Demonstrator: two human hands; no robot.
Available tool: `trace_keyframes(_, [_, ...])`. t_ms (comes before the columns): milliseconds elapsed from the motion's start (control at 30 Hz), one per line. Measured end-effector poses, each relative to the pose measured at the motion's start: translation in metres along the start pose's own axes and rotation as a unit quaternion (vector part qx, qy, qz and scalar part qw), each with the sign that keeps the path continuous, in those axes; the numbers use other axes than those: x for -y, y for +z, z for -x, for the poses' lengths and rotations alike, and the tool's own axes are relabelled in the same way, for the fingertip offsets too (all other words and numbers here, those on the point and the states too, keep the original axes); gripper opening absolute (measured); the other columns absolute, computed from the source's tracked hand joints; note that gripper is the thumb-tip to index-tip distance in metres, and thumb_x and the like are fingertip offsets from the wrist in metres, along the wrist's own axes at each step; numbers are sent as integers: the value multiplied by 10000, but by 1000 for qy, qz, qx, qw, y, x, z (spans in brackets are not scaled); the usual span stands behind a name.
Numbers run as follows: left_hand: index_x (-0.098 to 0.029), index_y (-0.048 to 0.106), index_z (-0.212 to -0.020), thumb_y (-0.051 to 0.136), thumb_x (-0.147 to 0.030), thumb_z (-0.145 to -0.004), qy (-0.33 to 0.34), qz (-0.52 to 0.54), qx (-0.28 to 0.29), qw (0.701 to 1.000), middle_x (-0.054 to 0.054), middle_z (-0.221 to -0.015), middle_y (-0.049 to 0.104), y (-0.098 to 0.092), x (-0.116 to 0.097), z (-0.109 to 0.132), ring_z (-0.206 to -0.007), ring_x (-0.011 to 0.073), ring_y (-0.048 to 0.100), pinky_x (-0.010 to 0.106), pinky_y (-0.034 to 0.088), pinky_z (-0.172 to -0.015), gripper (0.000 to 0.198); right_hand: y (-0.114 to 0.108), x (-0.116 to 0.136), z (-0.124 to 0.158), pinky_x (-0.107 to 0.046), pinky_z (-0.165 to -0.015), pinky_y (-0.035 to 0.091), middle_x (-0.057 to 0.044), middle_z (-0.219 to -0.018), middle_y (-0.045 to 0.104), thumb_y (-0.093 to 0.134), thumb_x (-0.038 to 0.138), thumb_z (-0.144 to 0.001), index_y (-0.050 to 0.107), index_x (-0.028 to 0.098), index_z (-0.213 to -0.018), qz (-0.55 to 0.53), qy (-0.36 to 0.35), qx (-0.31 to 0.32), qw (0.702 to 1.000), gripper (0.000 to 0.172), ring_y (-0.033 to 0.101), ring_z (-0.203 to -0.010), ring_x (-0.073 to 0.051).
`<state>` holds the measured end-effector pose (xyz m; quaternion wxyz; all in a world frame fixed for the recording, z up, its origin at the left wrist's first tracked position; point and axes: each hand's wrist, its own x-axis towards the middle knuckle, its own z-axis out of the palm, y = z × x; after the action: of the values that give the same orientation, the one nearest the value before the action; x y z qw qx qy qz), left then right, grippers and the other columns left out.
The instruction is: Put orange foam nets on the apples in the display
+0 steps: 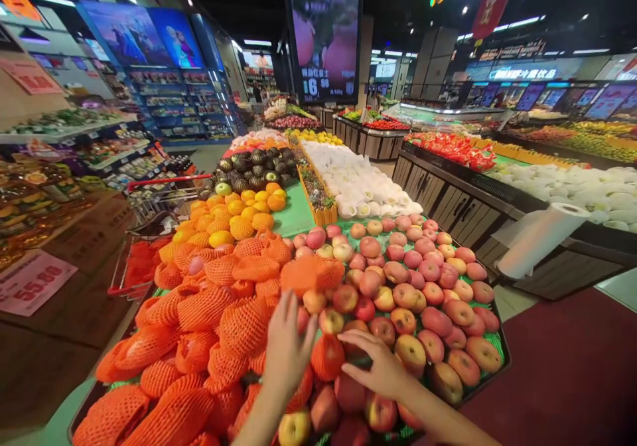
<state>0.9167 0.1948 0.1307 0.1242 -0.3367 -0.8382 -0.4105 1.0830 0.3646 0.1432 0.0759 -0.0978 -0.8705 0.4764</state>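
Note:
My left hand is over the middle of the fruit display, its fingers stretched out and apart. Just beyond its fingertips is a blurred orange foam net sleeve, lying over or above the apples; I cannot tell whether the fingers touch it. Between my hands sits a fruit in an orange foam net. My right hand reaches in from the right, thumb and fingers apart, fingertips close to that netted fruit's right side. Bare red-yellow apples spread around my right hand. Orange-netted fruit is piled left of my left hand.
Farther back on the stand are oranges, dark striped melons and white-wrapped fruit. A red-handled shopping cart stands at the left. A plastic bag roll is on the right counter. A price screen hangs ahead.

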Motion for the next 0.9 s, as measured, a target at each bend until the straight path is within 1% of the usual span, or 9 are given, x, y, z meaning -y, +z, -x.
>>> trace_keyframes(100, [-207, 418, -1609, 547, -257, -984, 87, 103, 160, 978, 173, -1647, 460, -6, -29, 68, -1500, 318, 490, 495, 502, -1176, 640, 18, -4, 52, -502, -1139, 482, -111, -1326, 715, 761, 512, -896, 712, 275, -1296, -218, 88, -15, 972, 467, 659, -1260, -307])
trace_keyframes(167, [-264, 439, -1607, 534, -141, -931, 143, 169, 268, 938, 128, -1627, 502, -11, -35, 94, -1481, 279, 520, 449, 514, -1170, 693, 32, -9, 67, -480, -1112, 501, -118, -1309, 706, 799, 630, -826, 672, 254, -1291, -334, 126, -20, 934, 611, 667, -1232, -295])
trace_keyframes(233, [-279, 566, -1519, 508, -88, -897, 162, 214, 307, 913, 108, -1548, 597, -13, -32, 107, -1419, 259, 588, 437, 526, -1158, 653, 45, -15, 69, -471, -1121, 488, -112, -1278, 706, 833, 726, -727, 655, 240, -1240, -375, 155, -37, 913, 728, 665, -1216, -288])
trace_keyframes(367, [-223, 741, -1262, 524, -148, -955, 93, 253, 230, 935, 128, -1296, 758, -7, -25, 117, -1193, 247, 731, 438, 593, -1060, 383, 57, -19, 58, -460, -1045, 526, -76, -1095, 741, 767, 759, -759, 676, 214, -1096, -300, 172, -49, 937, 648, 691, -1061, -268])
trace_keyframes(500, [-180, 703, -1014, 658, -247, -906, 15, 238, 112, 965, 81, -935, 782, -4, -27, 126, -830, 202, 756, 311, 635, -752, 134, 54, 2, 53, -396, -908, 566, -70, -1068, 753, 703, 546, -902, 736, 192, -1013, -176, 57, 15, 983, 373, 688, -968, -243])
trace_keyframes(600, [-195, 638, -910, 622, -254, -889, -6, 183, 83, 980, 21, -781, 719, -8, -24, 130, -631, 156, 671, 252, 555, -595, 65, 53, 14, 57, -326, -765, 549, -60, -964, 753, 700, 467, -903, 741, 192, -942, -113, 6, 59, 992, 281, 662, -849, -205])
trace_keyframes(733, [-208, 632, -912, 556, -245, -918, -12, 129, 71, 989, 8, -767, 716, -18, -23, 137, -611, 148, 655, 251, 528, -611, 84, 58, 7, 60, -222, -493, 373, 20, -642, 652, 650, 377, -824, 608, 206, -827, -195, 122, 87, 969, 176, 499, -506, -106])
trace_keyframes(833, [-211, 621, -896, 564, -221, -934, 46, 136, 98, 985, 6, -753, 713, -20, -31, 143, -627, 146, 665, 242, 521, -625, 69, 63, -10, 55, -216, -426, 249, 59, -542, 551, 596, 388, -770, 526, 233, -824, -301, 225, 3, 927, 178, 377, -416, -94])
trace_keyframes(900, [-214, 614, -887, 559, -188, -932, 96, 144, 144, 974, 1, -749, 713, -16, -39, 147, -642, 147, 673, 239, 513, -632, 75, 64, -19, 52, -236, -475, 344, 19, -642, 585, 549, 430, -790, 502, 242, -843, -296, 235, -69, 923, 202, 453, -501, -121])
